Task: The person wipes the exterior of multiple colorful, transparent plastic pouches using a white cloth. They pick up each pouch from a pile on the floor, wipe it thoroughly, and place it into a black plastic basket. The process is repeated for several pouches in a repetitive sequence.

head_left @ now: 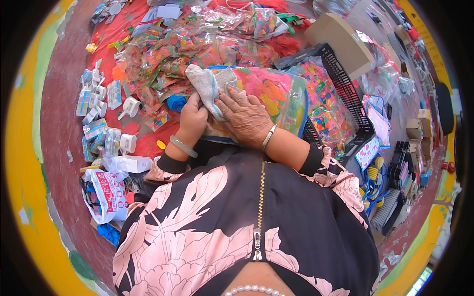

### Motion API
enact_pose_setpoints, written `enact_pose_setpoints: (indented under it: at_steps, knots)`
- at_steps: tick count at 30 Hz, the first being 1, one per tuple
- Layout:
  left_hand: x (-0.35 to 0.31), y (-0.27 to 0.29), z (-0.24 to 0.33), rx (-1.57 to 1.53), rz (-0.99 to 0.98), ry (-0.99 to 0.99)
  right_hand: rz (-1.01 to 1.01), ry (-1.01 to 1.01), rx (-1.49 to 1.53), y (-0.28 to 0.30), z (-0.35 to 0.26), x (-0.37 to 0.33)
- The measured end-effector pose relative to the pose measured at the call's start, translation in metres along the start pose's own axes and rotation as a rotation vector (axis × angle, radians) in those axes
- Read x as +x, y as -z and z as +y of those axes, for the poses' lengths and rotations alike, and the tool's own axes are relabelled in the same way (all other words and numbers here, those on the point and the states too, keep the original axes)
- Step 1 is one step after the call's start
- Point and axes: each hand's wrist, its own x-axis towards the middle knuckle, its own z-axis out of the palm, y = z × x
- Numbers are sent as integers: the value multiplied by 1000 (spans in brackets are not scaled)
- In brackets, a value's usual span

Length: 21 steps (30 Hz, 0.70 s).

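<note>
A clear plastic bag with blue edging point(276, 93), filled with colourful pieces, lies in front of my body. On its left part is a crumpled white cloth with a blue stripe point(205, 81). My right hand point(247, 116) presses this cloth onto the bag, its fingers laid over the cloth. At the bag's left end my left hand point(193, 120) is closed, its thumb up beside the cloth. It appears to grip the bag's edge, though its fingertips are hidden. Just beyond the left hand sits a bright blue bundle point(176, 103).
Many small clear packets of coloured pieces point(173, 54) are heaped beyond the bag. A black crate point(348, 93) holds more packets on the right, with a cardboard box point(340, 42) behind it. White plastic parts point(94, 96) and a white-and-red carrier bag point(106, 195) lie to the left.
</note>
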Motion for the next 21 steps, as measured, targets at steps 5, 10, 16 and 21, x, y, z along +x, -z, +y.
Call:
enact_pose_setpoints:
  at_steps: [5, 10, 16, 21]
  knots:
    - [-2, 1, 0, 138, 51, 85, 14, -170, -279, 3, 16, -16]
    - [-3, -4, 1, 56, 94, 68, 69, -324, -296, 23, 25, -34]
    - [-5, -3, 8, 62, 70, 88, 262, -470, -218, 29, 40, -64]
    - [-5, 2, -2, -28, 55, 76, 268, -662, -66, 43, 61, -93]
